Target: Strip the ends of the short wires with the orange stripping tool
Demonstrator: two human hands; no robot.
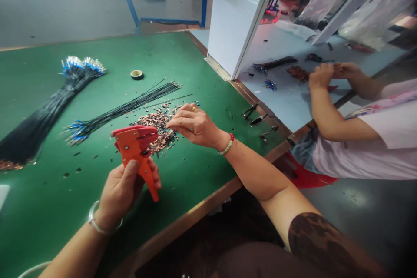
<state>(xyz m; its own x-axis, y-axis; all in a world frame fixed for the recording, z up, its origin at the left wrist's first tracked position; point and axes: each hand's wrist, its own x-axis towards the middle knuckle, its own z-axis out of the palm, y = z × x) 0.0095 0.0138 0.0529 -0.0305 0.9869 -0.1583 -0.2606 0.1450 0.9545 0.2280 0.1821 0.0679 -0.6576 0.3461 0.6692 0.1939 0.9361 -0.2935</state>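
Observation:
My left hand [125, 186] grips an orange wire stripper [135, 143] by its handles, its red-trimmed head pointing up over the green table. To the right of the tool, my right hand [195, 126] hovers with fingers pinched together; whatever they hold, if anything, cannot be made out. Just beyond the stripper lies a heap of copper and black wire scraps [159, 121], partly behind the tool and my right fingertips. Behind that heap, a loose bundle of black wires [130, 104] with blue terminals at its left end rests on the table.
A thick tied bundle of black wires [48, 113] lies at the left, and a tape roll [137, 74] sits farther back. A white upright panel [239, 21] stands at the table's right corner. Metal clips [259, 120] are near the right edge. Another person's hands [325, 74] work beyond.

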